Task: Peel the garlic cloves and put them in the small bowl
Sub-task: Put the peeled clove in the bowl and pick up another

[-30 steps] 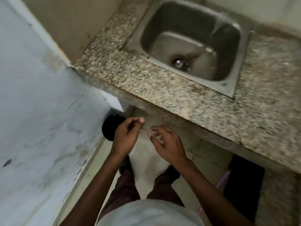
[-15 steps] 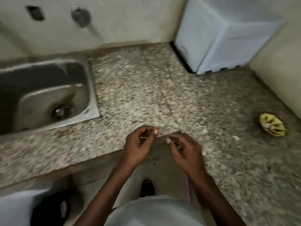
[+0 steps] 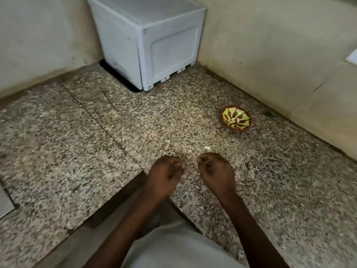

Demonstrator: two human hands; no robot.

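A: Head view. Speckled granite tabletop [image 3: 81,144] runs into a corner between two beige walls [image 3: 280,45]. White box [image 3: 148,41] sits in that corner, hard against the back wall.

B: Hands?

A: Left hand [image 3: 164,176] and right hand [image 3: 216,173] side by side over the tabletop's inner edge, not touching. Fingers of both curled in. Too blurred to tell whether either pinches anything.

B: Garlic?

A: One pale clove [image 3: 207,148] lies on the stone just beyond the right hand. A peel scrap [image 3: 166,153] lies just beyond the left. Bowl [image 3: 236,118], yellow with dark rays, stands far right near the side wall, well apart from the hands; pale pieces inside.

B: Edges, room?

A: Front edge cuts in at an angle below the left hand. Sink rim [image 3: 4,202] shows at far left. Open stone between the hands and the bowl, and wide to the left.
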